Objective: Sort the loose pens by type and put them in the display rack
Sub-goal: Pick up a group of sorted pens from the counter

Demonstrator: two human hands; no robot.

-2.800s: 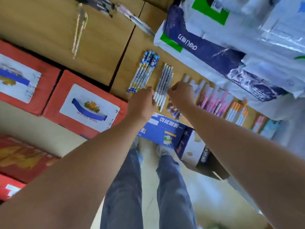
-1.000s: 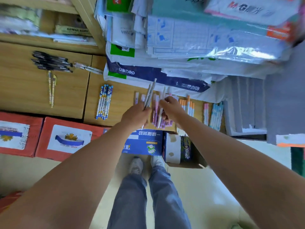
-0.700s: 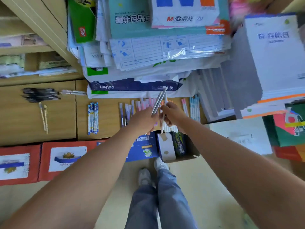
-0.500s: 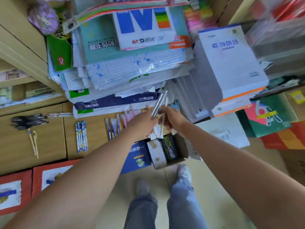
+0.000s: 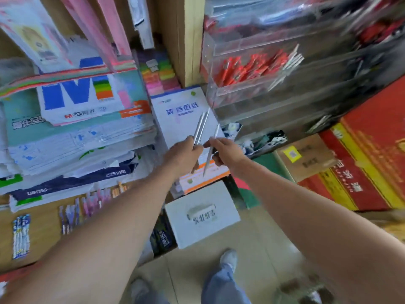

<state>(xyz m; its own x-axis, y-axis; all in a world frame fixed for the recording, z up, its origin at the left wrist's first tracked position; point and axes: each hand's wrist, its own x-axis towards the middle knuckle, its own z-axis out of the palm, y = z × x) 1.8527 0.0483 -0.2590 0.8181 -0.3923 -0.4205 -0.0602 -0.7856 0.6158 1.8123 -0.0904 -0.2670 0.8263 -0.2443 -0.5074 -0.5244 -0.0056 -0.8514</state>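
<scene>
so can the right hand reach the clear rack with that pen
Probably yes: the right hand, holding a white pen, is just below the clear rack, with open air between them.

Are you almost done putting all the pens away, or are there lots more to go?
Not nearly. Looks done: pens lie sorted in groups on the wooden counter, like the blue pens and pink pens. In hand: the left hand grips a few white pens; the right hand pinches a single pen. Left: these and the counter groups need to go in the clear rack, where red pens already sit.
</scene>
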